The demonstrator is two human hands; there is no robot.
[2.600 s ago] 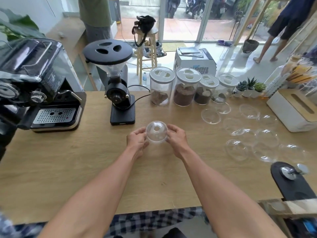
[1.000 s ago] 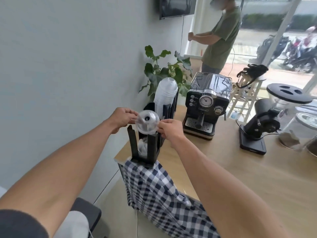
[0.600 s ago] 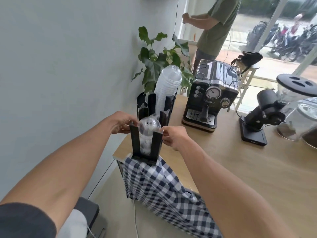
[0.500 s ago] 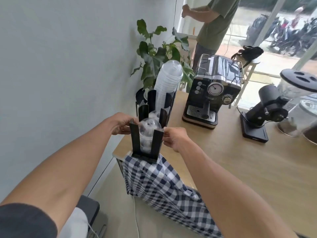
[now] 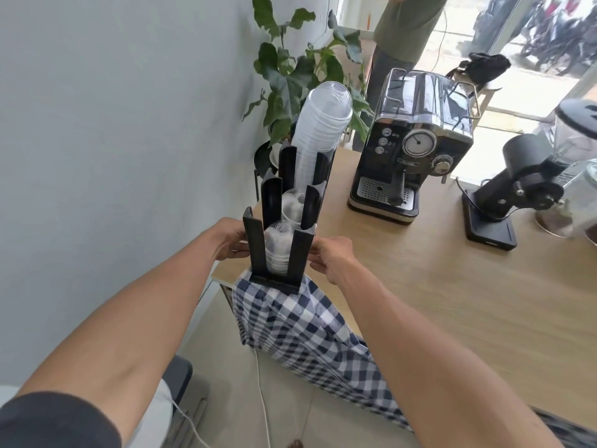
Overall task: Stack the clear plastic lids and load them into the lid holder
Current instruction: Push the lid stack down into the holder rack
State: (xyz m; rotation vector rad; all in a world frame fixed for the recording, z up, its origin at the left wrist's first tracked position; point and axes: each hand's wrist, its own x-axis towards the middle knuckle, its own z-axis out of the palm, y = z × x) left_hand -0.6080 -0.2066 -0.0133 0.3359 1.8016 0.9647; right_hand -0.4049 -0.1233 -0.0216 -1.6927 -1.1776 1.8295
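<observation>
Your one head-worn camera looks forward and down along both forearms, close on the lid holder (image 5: 279, 244) at the worktop (image 5: 452, 286) corner beside the wall.

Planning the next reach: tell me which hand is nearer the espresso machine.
Right. The right hand sits on the lid holder's side facing the espresso machine; the left hand is on its far, wall side.

Bright daylight pours in from the glass front far beyond the right hand (image 5: 329, 255), washing that corner nearly white. The coffee machine (image 5: 416, 137) past the hands catches glare on its shiny top. Shadows are soft and faint on the wooden counter (image 5: 452, 286) and on the pale wall (image 5: 113, 124) beside the left hand (image 5: 227, 239). The wide lens bends straight lines toward the edges. Forearms near the bottom look stretched and slightly soft; the hands themselves stay fairly sharp.
</observation>
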